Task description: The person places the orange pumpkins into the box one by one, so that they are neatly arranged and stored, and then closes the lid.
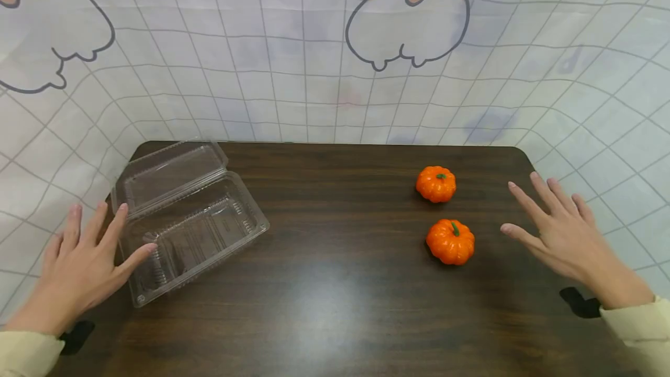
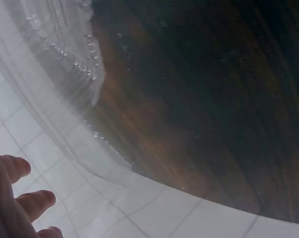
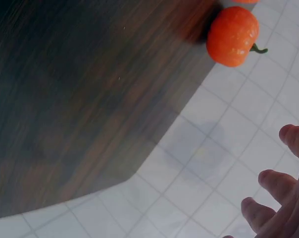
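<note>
A clear plastic clamshell box (image 1: 196, 237) lies with its lid folded back on the left of the dark wooden table. My left hand (image 1: 84, 260) is spread at the box's left side, its thumb and fingertips overlapping the box in the head view; it holds nothing. On the right, two small orange pumpkins with green stems sit one behind the other: the far pumpkin (image 1: 436, 184) and the near pumpkin (image 1: 451, 242). To the right of them hovers my right hand (image 1: 567, 234), fingers apart and nothing in it. One pumpkin also shows in the right wrist view.
The dark table (image 1: 335, 295) has rounded far corners. Behind it and along both sides hangs a white grid-patterned cloth (image 1: 293, 57) with cartoon animal drawings. A dark strap piece (image 1: 580, 302) shows by the right wrist, another by the left.
</note>
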Tool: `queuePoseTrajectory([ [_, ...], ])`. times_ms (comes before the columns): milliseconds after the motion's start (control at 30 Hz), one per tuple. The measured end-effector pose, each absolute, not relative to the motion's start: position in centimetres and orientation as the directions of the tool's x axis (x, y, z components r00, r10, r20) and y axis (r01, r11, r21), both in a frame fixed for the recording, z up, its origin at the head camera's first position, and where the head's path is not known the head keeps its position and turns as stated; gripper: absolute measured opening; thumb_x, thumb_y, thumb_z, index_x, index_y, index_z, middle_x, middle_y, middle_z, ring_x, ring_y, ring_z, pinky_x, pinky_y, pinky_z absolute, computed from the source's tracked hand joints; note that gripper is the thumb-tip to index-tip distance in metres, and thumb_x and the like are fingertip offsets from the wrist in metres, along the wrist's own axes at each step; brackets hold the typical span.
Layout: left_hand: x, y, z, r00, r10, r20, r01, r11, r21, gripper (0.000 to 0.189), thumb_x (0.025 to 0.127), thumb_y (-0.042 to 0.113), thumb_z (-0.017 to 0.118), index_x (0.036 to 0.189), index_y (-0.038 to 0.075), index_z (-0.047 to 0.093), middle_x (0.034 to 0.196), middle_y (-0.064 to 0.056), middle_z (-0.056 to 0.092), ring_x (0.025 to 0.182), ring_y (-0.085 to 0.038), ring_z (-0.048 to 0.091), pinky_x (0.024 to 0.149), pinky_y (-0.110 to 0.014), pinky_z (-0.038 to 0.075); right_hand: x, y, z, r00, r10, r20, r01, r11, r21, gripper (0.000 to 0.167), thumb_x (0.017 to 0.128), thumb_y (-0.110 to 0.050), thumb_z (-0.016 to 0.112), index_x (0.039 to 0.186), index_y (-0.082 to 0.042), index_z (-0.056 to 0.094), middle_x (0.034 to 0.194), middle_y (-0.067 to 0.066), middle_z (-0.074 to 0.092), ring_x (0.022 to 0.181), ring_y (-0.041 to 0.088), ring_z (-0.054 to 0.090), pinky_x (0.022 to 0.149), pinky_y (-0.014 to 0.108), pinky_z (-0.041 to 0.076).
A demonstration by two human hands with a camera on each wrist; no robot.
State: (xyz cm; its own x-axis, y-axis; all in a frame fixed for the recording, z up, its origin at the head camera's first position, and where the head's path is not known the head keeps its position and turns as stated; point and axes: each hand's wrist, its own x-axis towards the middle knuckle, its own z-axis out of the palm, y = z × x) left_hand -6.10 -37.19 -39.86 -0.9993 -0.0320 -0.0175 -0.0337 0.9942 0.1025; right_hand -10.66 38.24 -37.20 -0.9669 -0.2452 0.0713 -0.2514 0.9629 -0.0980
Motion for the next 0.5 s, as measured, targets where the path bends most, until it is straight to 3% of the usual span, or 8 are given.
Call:
queuePoseTrajectory([
  [133,-5.9,-37.5,-40.4,-0.998,-0.058,-0.023,-0.06,0.99,0.127,0.1,0.1,0.07,0.045,0.167,0.012,-0.003,0.171,-0.03,-0.001,0.155,-0.053,-0.023,0.11,-0.083,0.007,-10.5,37.7,-37.4,-0.954,-0.279,0.114,-0.293,0.946,-0.14,0.076,0.105,-0.048,0.056,0.167,-0.029,0.017,0.176,0.013,0.005,0.161,0.045,0.01,0.125,0.073,0.006],
  [300,-5.5,-38.0,-40.9,-0.997,-0.073,0.002,-0.072,0.987,0.146,0.1,0.1,0.068,0.046,0.166,0.008,0.0,0.17,-0.03,0.004,0.157,-0.052,-0.016,0.107,-0.085,0.01,-10.4,36.7,-37.5,-0.927,-0.331,0.177,-0.362,0.915,-0.179,0.074,0.104,-0.042,0.06,0.166,-0.025,0.024,0.174,0.017,0.016,0.158,0.048,0.02,0.118,0.075,0.023],
  [433,-5.0,-38.3,-41.1,-0.997,-0.073,0.035,-0.066,0.984,0.163,0.099,0.101,0.065,0.049,0.166,0.005,0.004,0.168,-0.033,0.012,0.157,-0.055,-0.004,0.103,-0.084,0.015,-10.2,35.9,-37.6,-0.924,-0.35,0.153,-0.381,0.879,-0.286,0.074,0.104,-0.035,0.062,0.166,-0.026,0.023,0.175,0.014,0.014,0.154,0.054,0.023,0.108,0.079,0.028],
  [500,-4.8,-38.4,-41.1,-0.996,-0.062,0.069,-0.049,0.983,0.177,0.097,0.101,0.061,0.052,0.165,0.003,0.009,0.165,-0.036,0.02,0.153,-0.058,0.011,0.1,-0.083,0.02,-10.1,35.6,-37.7,-0.926,-0.355,0.131,-0.378,0.862,-0.338,0.076,0.104,-0.033,0.063,0.166,-0.027,0.021,0.176,0.011,0.011,0.152,0.056,0.023,0.105,0.08,0.029],
])
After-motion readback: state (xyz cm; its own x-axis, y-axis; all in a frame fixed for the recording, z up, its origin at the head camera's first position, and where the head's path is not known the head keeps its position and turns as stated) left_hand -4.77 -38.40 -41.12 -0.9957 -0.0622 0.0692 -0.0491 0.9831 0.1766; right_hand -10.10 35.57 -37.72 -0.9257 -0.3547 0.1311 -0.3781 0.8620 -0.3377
